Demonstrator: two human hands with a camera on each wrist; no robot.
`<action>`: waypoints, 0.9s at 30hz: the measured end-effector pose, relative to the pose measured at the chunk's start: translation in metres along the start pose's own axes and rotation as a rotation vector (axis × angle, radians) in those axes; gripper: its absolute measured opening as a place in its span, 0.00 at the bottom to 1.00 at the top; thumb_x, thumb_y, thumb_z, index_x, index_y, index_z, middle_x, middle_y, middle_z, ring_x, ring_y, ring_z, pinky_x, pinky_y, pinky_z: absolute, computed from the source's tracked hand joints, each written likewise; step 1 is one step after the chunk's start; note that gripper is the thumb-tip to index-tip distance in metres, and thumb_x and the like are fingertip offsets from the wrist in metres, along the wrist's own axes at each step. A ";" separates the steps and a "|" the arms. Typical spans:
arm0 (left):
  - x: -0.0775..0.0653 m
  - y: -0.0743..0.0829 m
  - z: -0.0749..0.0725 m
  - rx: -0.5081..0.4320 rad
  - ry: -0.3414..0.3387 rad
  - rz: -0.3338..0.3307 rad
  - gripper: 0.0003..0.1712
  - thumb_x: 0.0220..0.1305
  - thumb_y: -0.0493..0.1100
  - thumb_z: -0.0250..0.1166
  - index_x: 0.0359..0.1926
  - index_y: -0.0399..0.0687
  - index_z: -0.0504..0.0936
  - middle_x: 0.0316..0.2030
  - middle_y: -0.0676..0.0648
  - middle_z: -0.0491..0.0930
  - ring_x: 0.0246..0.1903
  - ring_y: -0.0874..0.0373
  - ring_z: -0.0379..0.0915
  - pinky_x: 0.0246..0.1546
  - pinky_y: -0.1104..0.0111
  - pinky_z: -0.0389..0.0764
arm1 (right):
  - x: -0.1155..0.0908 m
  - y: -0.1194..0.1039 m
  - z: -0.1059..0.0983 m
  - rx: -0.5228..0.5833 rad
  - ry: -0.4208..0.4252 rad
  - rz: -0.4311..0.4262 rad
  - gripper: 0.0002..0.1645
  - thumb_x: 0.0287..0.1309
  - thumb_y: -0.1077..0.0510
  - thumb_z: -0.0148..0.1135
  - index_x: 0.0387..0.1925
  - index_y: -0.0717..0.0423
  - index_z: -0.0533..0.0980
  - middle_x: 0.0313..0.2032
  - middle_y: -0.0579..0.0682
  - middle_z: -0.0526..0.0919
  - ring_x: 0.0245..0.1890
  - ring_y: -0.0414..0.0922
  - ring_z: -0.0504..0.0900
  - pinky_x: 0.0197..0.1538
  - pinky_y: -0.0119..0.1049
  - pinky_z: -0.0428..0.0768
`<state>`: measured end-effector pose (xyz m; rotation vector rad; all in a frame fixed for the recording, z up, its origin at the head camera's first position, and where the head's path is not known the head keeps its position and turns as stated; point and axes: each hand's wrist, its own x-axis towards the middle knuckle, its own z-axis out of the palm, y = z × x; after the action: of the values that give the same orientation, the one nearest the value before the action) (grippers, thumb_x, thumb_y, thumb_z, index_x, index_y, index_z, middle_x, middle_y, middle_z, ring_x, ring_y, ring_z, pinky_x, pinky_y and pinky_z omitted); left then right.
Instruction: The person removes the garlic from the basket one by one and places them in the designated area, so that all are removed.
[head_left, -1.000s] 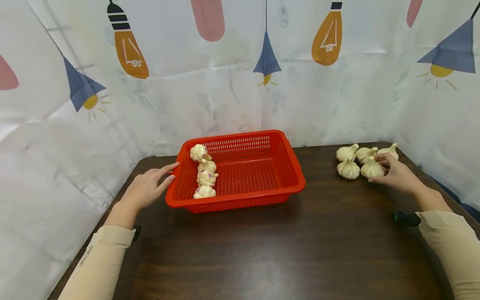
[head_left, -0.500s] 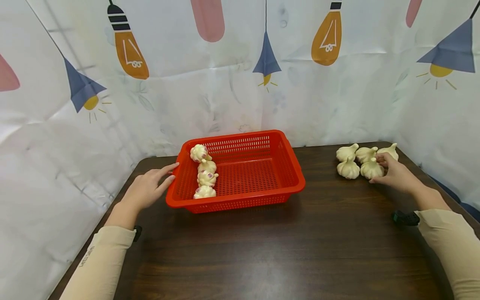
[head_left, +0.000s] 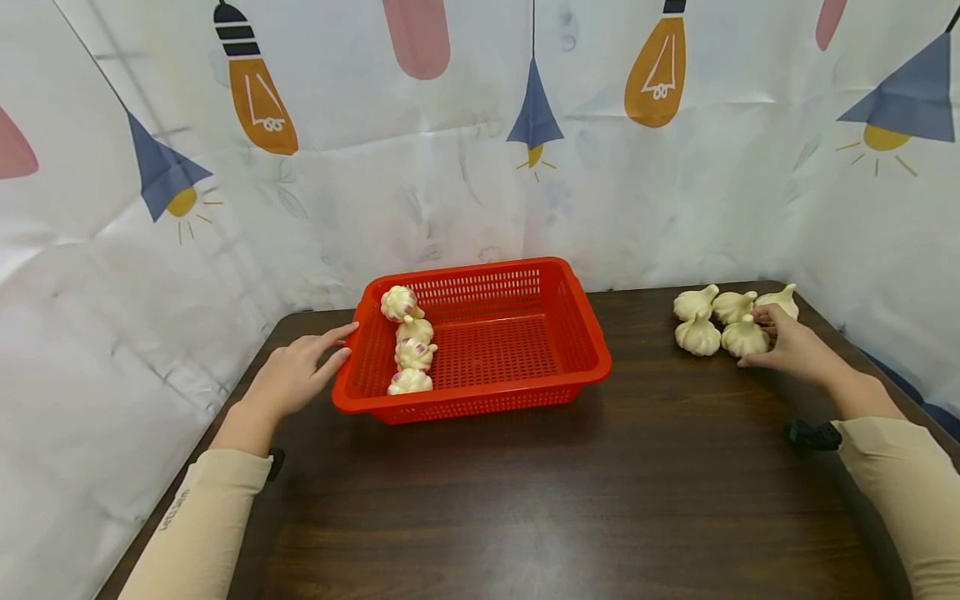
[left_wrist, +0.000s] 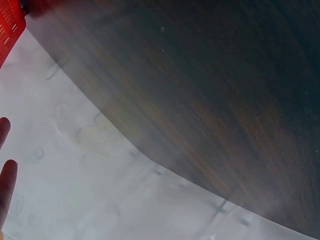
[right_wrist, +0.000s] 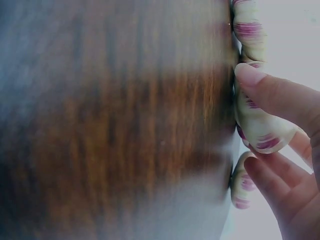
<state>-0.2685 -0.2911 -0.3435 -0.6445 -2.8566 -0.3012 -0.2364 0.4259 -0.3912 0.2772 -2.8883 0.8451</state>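
Note:
On the table's right side, my right hand (head_left: pixel 798 352) pinches a whitish garlic bulb (head_left: pixel 745 338) from its right, thumb in front. In the right wrist view, purple streaks mark this garlic bulb (right_wrist: pixel 270 127) between thumb and fingers. Several more bulbs sit tight around it, among them one garlic bulb (head_left: pixel 698 335) on its left and another garlic bulb (head_left: pixel 780 298) behind. At the left, my left hand (head_left: pixel 294 371) reaches its extended fingers to the left rim of a red plastic basket (head_left: pixel 487 391). Only two fingertips (left_wrist: pixel 7 172) of it show in the left wrist view.
Inside the basket, several garlic bulbs form a column along the left side, one being a purple-marked garlic bulb (head_left: pixel 414 354). The dark wooden table (head_left: pixel 510 508) extends in front of it. A patterned white cloth (head_left: pixel 465 192) hangs close behind the table and along both sides.

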 end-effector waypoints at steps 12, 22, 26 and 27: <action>0.000 0.000 -0.001 0.005 -0.002 -0.002 0.32 0.80 0.58 0.50 0.76 0.49 0.66 0.59 0.29 0.77 0.55 0.33 0.75 0.53 0.37 0.76 | -0.001 0.000 -0.003 -0.046 -0.017 -0.017 0.45 0.57 0.67 0.74 0.64 0.79 0.55 0.61 0.83 0.61 0.55 0.82 0.69 0.51 0.72 0.73; 0.000 0.000 0.000 0.000 -0.001 0.003 0.32 0.80 0.57 0.50 0.76 0.50 0.67 0.60 0.30 0.77 0.55 0.33 0.75 0.53 0.37 0.76 | -0.004 0.004 -0.004 -0.076 -0.005 -0.040 0.47 0.55 0.65 0.77 0.66 0.75 0.58 0.62 0.80 0.63 0.55 0.81 0.71 0.50 0.72 0.73; 0.000 0.000 -0.001 0.000 0.002 0.003 0.32 0.80 0.57 0.50 0.76 0.50 0.66 0.60 0.30 0.77 0.55 0.32 0.74 0.53 0.37 0.75 | -0.007 0.003 -0.006 -0.068 -0.001 -0.052 0.47 0.55 0.64 0.76 0.69 0.73 0.58 0.64 0.78 0.63 0.55 0.81 0.71 0.48 0.72 0.75; 0.000 0.000 -0.001 0.000 0.001 0.004 0.32 0.80 0.57 0.50 0.76 0.50 0.66 0.60 0.30 0.77 0.56 0.32 0.74 0.54 0.37 0.75 | -0.008 0.003 -0.007 -0.065 -0.003 -0.055 0.47 0.56 0.64 0.76 0.69 0.73 0.58 0.64 0.78 0.63 0.55 0.81 0.71 0.48 0.72 0.75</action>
<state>-0.2682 -0.2908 -0.3425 -0.6493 -2.8543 -0.3008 -0.2286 0.4336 -0.3882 0.3492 -2.8903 0.7406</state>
